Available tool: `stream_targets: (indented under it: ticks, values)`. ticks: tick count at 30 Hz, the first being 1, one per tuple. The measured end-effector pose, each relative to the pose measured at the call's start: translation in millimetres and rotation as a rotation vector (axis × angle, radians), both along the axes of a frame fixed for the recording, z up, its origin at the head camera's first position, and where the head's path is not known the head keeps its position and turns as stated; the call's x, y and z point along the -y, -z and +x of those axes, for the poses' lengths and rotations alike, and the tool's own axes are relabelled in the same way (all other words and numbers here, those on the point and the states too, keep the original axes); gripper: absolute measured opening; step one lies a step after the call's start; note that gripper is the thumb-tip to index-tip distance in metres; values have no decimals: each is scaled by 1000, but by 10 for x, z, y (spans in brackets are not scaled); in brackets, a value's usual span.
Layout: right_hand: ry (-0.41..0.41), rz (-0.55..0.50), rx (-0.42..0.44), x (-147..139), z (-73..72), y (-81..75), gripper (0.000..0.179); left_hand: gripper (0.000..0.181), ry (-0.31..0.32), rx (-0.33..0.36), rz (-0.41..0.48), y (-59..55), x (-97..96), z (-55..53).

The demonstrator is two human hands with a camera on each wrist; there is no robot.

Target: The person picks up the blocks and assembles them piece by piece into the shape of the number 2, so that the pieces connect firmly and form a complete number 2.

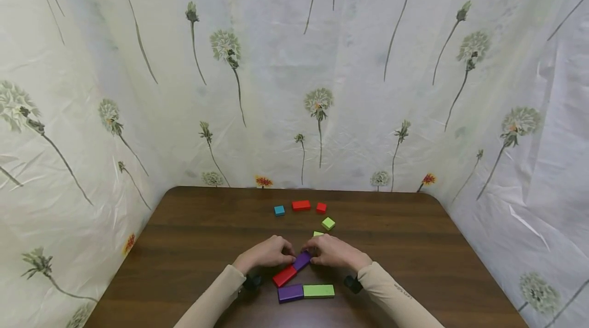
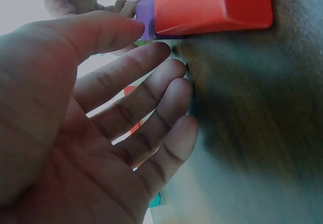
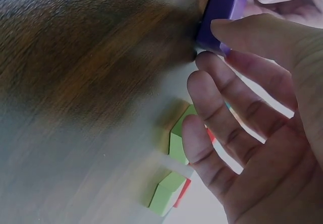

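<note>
On the wooden table a red block [image 1: 285, 276] and a purple block [image 1: 302, 260] lie end to end in a slanting row. My right hand [image 1: 338, 252] pinches the far end of the purple block, its thumb on one long side and the forefinger partly hidden behind. At the other side my left hand [image 1: 267, 255] has its thumb tip right at the purple block, close to where it meets the red one. The left fingers [image 2: 169, 100] are relaxed and spread just off the tabletop. Nearer the body, a second purple block [image 1: 290, 293] adjoins a long green block [image 1: 319, 291].
Beyond the hands stand a blue block [image 1: 279, 211], a long red block [image 1: 301, 205], a small red block [image 1: 321, 208] and a small green block [image 1: 328, 223]. Another green block [image 1: 318, 234] is partly hidden by the right hand. A flowered curtain [image 1: 276, 87] borders the table.
</note>
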State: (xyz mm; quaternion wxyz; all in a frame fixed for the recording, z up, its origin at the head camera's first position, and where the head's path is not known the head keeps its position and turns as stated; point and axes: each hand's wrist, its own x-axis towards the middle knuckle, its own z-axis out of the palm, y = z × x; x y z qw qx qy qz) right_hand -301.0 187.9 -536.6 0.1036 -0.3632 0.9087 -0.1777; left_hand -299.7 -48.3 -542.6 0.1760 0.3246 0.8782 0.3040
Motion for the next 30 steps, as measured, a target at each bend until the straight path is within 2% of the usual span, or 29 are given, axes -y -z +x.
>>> stream_targets:
  ticks: [11,30]
  values:
    - [23,14,6,-26,9,33,36,12,0,-2,6,-13,-7,31]
    - [31,-2,18,-49,0,33,38,12,4,-4,-4,-4,-4,6]
